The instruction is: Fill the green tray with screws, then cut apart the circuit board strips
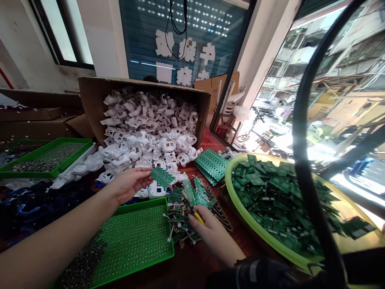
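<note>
My left hand (pixel 134 184) pinches the edge of a small green circuit board (pixel 162 177) between thumb and fingers, above the white plastic shells. Closed around a slim tool with a yellow handle (pixel 199 218) is my right hand (pixel 209 226). The tool's dark, narrow end points up and left; its exact kind I cannot make out. Beneath it lies a heap of small circuit boards with wires and white connectors (pixel 179 224). More green board strips (pixel 198 192) lie just beyond the tool. A green perforated tray (pixel 135 233) with small dark metal parts sits below my left forearm.
A tipped cardboard box (pixel 204 116) spills white plastic shells (pixel 144 140) onto the table. A stack of green board panels (pixel 212 165) lies beside a yellow basin (pixel 231 188) full of boards. Blue parts (pixel 39 208) and another green tray (pixel 87 145) are left. A black curved bar (pixel 300 120) crosses the right.
</note>
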`<control>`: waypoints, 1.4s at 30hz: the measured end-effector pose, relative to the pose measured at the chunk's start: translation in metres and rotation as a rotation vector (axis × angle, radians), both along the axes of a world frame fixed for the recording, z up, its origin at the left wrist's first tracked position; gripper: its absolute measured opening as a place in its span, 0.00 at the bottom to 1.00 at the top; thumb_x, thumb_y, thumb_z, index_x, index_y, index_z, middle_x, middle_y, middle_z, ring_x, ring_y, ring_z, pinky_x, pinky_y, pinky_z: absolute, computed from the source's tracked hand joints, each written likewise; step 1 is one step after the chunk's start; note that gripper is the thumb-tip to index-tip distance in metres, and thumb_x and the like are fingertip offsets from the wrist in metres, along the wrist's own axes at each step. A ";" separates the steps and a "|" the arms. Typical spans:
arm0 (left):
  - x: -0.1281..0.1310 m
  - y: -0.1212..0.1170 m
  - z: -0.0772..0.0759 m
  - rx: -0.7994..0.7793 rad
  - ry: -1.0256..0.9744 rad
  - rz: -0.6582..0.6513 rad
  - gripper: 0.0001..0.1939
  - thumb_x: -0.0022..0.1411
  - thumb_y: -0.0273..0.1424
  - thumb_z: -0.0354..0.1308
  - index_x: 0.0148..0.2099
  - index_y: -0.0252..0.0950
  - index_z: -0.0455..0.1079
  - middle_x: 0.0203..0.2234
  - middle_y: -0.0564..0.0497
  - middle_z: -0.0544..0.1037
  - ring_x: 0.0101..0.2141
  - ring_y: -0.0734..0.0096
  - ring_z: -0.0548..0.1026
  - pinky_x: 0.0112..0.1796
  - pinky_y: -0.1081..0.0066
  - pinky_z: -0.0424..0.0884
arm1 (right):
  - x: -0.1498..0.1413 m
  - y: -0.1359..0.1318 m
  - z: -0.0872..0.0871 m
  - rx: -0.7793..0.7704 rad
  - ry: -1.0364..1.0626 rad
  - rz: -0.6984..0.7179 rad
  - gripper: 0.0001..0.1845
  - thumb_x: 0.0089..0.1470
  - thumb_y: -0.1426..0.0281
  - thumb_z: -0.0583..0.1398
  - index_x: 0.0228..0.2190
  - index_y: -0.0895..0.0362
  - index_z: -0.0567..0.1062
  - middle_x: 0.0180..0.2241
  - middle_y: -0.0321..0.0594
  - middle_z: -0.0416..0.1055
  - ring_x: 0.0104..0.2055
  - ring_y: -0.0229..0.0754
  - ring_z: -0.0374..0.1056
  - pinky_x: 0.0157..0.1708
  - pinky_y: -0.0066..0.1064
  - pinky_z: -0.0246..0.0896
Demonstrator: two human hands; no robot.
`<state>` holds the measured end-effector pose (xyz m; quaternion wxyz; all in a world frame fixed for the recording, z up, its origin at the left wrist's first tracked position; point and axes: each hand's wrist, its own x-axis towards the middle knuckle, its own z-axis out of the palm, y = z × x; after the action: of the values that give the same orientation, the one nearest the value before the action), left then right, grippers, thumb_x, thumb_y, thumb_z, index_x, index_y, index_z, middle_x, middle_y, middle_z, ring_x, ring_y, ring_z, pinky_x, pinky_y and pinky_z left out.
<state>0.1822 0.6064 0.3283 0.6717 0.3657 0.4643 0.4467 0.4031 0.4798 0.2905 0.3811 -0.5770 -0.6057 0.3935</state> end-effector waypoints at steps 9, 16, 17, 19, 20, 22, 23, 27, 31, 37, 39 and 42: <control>-0.001 -0.008 0.009 0.166 0.173 -0.014 0.04 0.56 0.21 0.55 0.34 0.32 0.70 0.25 0.54 0.71 0.24 0.79 0.72 0.32 0.75 0.71 | 0.004 0.001 -0.009 -0.011 -0.081 0.061 0.23 0.53 0.57 0.50 0.43 0.60 0.66 0.43 0.46 0.59 0.47 0.48 0.56 0.48 0.38 0.49; 0.009 -0.016 0.009 0.249 0.222 -0.131 0.05 0.53 0.27 0.59 0.35 0.33 0.70 0.28 0.53 0.72 0.27 0.77 0.72 0.34 0.73 0.71 | 0.005 -0.003 -0.003 -0.051 0.011 0.120 0.18 0.55 0.57 0.51 0.37 0.59 0.68 0.36 0.42 0.62 0.40 0.46 0.59 0.41 0.34 0.53; 0.009 -0.017 0.009 0.249 0.215 -0.137 0.05 0.53 0.27 0.59 0.35 0.33 0.71 0.27 0.53 0.72 0.27 0.77 0.72 0.34 0.73 0.71 | 0.005 -0.002 -0.003 -0.051 0.006 0.114 0.18 0.55 0.56 0.51 0.35 0.59 0.67 0.35 0.41 0.62 0.39 0.46 0.59 0.39 0.33 0.53; 0.010 -0.017 0.012 0.220 0.173 -0.145 0.05 0.53 0.26 0.59 0.35 0.33 0.71 0.27 0.53 0.72 0.26 0.77 0.72 0.34 0.73 0.72 | 0.004 -0.002 -0.005 -0.042 -0.019 0.105 0.17 0.56 0.57 0.50 0.31 0.59 0.66 0.31 0.39 0.61 0.35 0.44 0.59 0.35 0.31 0.53; 0.011 -0.018 0.014 0.195 0.140 -0.146 0.04 0.53 0.24 0.59 0.34 0.33 0.71 0.26 0.53 0.72 0.26 0.77 0.72 0.33 0.73 0.72 | 0.003 -0.002 -0.005 -0.033 -0.033 0.102 0.17 0.56 0.57 0.50 0.30 0.58 0.65 0.29 0.38 0.61 0.34 0.43 0.59 0.33 0.31 0.52; 0.012 -0.019 0.015 0.135 0.070 -0.145 0.04 0.53 0.21 0.58 0.34 0.32 0.71 0.25 0.53 0.72 0.25 0.77 0.72 0.32 0.74 0.72 | 0.002 -0.002 -0.006 -0.016 -0.037 0.095 0.17 0.56 0.57 0.50 0.28 0.58 0.64 0.27 0.37 0.60 0.31 0.42 0.58 0.31 0.30 0.51; 0.013 -0.019 0.015 0.100 0.040 -0.145 0.05 0.53 0.20 0.57 0.33 0.32 0.71 0.25 0.52 0.72 0.25 0.77 0.72 0.32 0.74 0.73 | 0.001 -0.002 -0.006 -0.011 -0.020 0.092 0.17 0.56 0.57 0.50 0.28 0.58 0.64 0.27 0.37 0.60 0.31 0.41 0.57 0.30 0.29 0.51; 0.020 -0.022 0.003 -0.052 -0.041 -0.189 0.08 0.52 0.15 0.55 0.33 0.29 0.71 0.25 0.50 0.73 0.24 0.78 0.73 0.30 0.77 0.73 | -0.002 -0.004 -0.002 -0.018 0.088 0.086 0.18 0.54 0.56 0.52 0.26 0.59 0.63 0.27 0.38 0.61 0.31 0.42 0.58 0.30 0.30 0.53; 0.021 -0.019 -0.003 -0.037 -0.040 -0.125 0.07 0.53 0.16 0.55 0.33 0.30 0.71 0.25 0.50 0.74 0.24 0.79 0.73 0.30 0.78 0.72 | -0.002 -0.006 0.003 -0.019 0.072 0.052 0.17 0.52 0.56 0.52 0.28 0.59 0.66 0.30 0.41 0.63 0.35 0.46 0.60 0.34 0.33 0.55; 0.014 -0.016 0.005 0.181 0.192 -0.090 0.03 0.54 0.24 0.58 0.33 0.32 0.71 0.26 0.52 0.73 0.25 0.78 0.72 0.32 0.75 0.71 | 0.001 -0.004 -0.001 0.036 -0.022 0.082 0.19 0.54 0.59 0.52 0.41 0.59 0.68 0.41 0.44 0.62 0.45 0.48 0.58 0.47 0.37 0.52; 0.015 -0.019 0.006 0.223 0.252 -0.130 0.04 0.54 0.27 0.59 0.35 0.33 0.71 0.27 0.53 0.73 0.26 0.78 0.72 0.32 0.76 0.70 | 0.001 -0.003 -0.003 0.011 -0.022 0.112 0.18 0.55 0.59 0.51 0.41 0.58 0.68 0.41 0.43 0.62 0.45 0.47 0.58 0.47 0.36 0.51; 0.019 -0.023 0.007 0.233 0.259 -0.160 0.05 0.54 0.28 0.59 0.35 0.34 0.71 0.28 0.53 0.73 0.27 0.77 0.72 0.32 0.75 0.70 | 0.002 -0.003 -0.005 -0.026 -0.011 0.115 0.16 0.57 0.59 0.50 0.37 0.58 0.68 0.37 0.40 0.63 0.41 0.45 0.60 0.41 0.32 0.54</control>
<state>0.2009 0.5832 0.3354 0.5929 0.5310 0.4615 0.3919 0.4051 0.4769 0.2857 0.3467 -0.5484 -0.6349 0.4194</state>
